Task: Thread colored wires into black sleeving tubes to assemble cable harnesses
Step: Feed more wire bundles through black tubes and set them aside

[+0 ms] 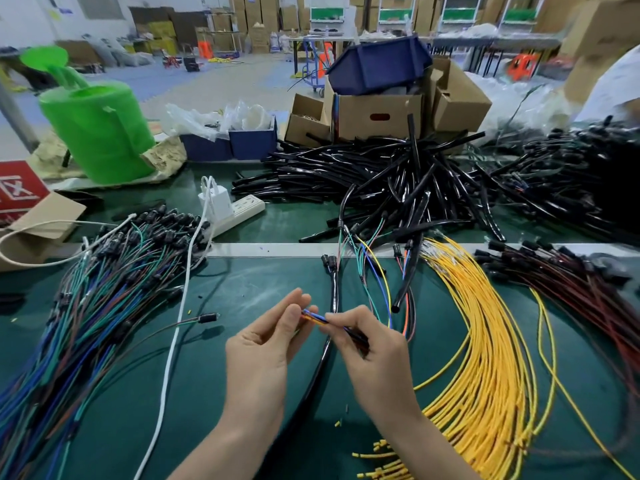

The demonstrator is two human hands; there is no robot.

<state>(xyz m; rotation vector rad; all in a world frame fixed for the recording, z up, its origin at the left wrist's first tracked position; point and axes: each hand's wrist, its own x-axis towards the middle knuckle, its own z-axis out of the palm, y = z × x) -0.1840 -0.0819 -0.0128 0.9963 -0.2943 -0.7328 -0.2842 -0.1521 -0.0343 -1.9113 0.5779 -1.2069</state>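
I held the colored wires [314, 317] pinched between both hands, left hand [270, 344] on the tips and right hand [375, 351] curled round them where they met what looked like a black sleeving tube [358, 337]. The bundle ran nearly crosswise between my fingertips, dipping toward the right hand.

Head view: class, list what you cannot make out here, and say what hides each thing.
All in the head view:
1. Whether the coloured wires, pinched by the left hand, have entered the black tube: the right hand covers their far end.
2. Yellow wires: lower ends cut off by the bottom edge.
3. Red sign: cut by the left edge, wording unreadable.
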